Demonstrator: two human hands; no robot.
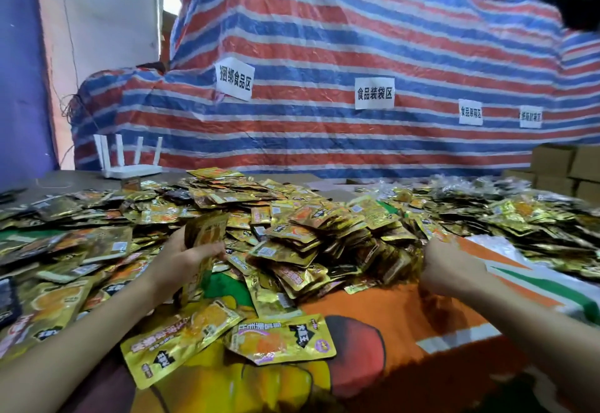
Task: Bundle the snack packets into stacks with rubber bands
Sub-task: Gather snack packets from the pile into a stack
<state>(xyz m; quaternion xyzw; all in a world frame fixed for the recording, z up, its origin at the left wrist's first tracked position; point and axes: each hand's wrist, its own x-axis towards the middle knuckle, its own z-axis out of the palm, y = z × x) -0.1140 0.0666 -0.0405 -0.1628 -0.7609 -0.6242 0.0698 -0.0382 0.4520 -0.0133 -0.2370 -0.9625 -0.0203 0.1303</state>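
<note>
Two loose packets (279, 338) sit nearest, in front of heap (308, 237). Left hand (186, 258) grips upright stack (207, 237) left of heap; right hand (444, 266) is buried in heap's right edge, grip hidden. Risk: one-handed hold on slick foil, so stack may fan out.

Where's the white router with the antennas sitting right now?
Head view: the white router stands at the far left of the table, just behind the heap of snack packets and in front of the striped tarp.
</note>
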